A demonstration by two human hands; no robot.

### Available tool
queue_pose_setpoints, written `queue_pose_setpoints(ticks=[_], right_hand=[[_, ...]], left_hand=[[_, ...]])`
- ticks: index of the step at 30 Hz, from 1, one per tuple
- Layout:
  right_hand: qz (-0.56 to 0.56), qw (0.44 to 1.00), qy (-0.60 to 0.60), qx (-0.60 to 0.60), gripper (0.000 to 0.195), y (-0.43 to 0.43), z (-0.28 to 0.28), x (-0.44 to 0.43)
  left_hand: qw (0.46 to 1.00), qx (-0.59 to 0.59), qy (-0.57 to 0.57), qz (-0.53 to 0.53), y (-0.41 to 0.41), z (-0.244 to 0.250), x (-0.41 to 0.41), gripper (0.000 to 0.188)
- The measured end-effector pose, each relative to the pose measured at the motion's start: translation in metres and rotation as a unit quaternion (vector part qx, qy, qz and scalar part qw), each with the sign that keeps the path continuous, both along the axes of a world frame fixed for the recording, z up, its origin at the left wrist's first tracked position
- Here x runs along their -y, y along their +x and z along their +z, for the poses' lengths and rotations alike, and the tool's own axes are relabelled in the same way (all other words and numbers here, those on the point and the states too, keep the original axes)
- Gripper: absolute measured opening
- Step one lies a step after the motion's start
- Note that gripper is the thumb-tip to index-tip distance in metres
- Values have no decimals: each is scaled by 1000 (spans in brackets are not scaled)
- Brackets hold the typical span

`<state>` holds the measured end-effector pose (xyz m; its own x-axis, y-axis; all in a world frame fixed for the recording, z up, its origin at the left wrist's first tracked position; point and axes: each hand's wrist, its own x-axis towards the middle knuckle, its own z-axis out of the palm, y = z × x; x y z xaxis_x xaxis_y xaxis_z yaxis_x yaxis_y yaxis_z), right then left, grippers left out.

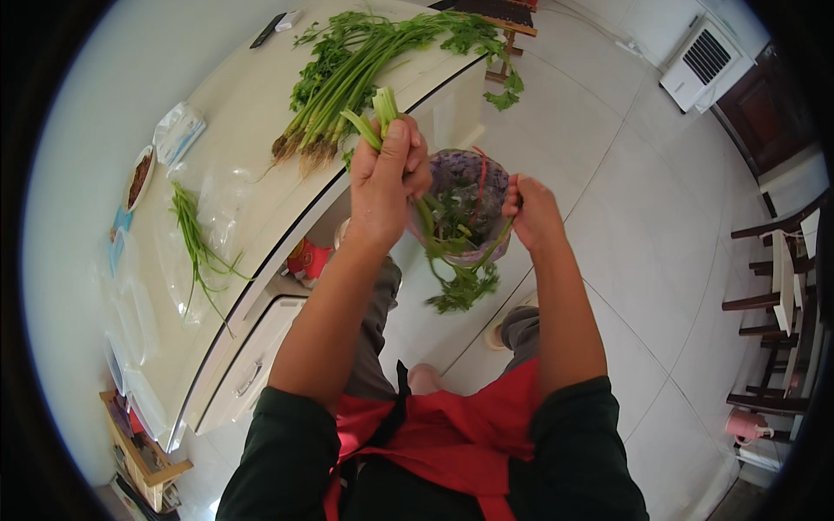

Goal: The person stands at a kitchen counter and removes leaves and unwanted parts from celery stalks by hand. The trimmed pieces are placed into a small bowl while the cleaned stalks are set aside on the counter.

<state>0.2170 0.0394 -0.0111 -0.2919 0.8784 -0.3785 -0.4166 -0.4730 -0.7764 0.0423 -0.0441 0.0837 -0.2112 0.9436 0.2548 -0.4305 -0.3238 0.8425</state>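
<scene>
My left hand (391,176) grips a bundle of pale green celery stalks (386,104), their cut-looking ends poking up past the thumb. Below that fist, green stems and leaves hang down over a waste bin. My right hand (535,210) pinches a thin celery stem (499,239) at the bin's right side. Leaves (464,286) dangle in front of the bin; which stem they belong to is hard to tell. The bin has a purple patterned liner (449,161) and holds leafy scraps and clear plastic. A larger bunch of rooted celery (345,91) lies on the counter beyond my left hand.
The cream counter (260,195) runs along my left, with a dark edge. On it are thin green stalks (189,225) on a clear bag, a dish of brown food (139,177), a tissue pack (179,133) and a remote (268,30). An air cooler (707,62) stands far right.
</scene>
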Motion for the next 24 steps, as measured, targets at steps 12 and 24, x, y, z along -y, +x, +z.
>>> queue_pose_setpoints(ticks=[12,24], right_hand=[[3,986,135,-94,33,-12,39,12],[317,878,293,208,25,-10,37,31]], left_hand=[[941,-140,-266,-155,27,-50,-14,21],[965,43,-251,-57,-30,-39,-24,17]])
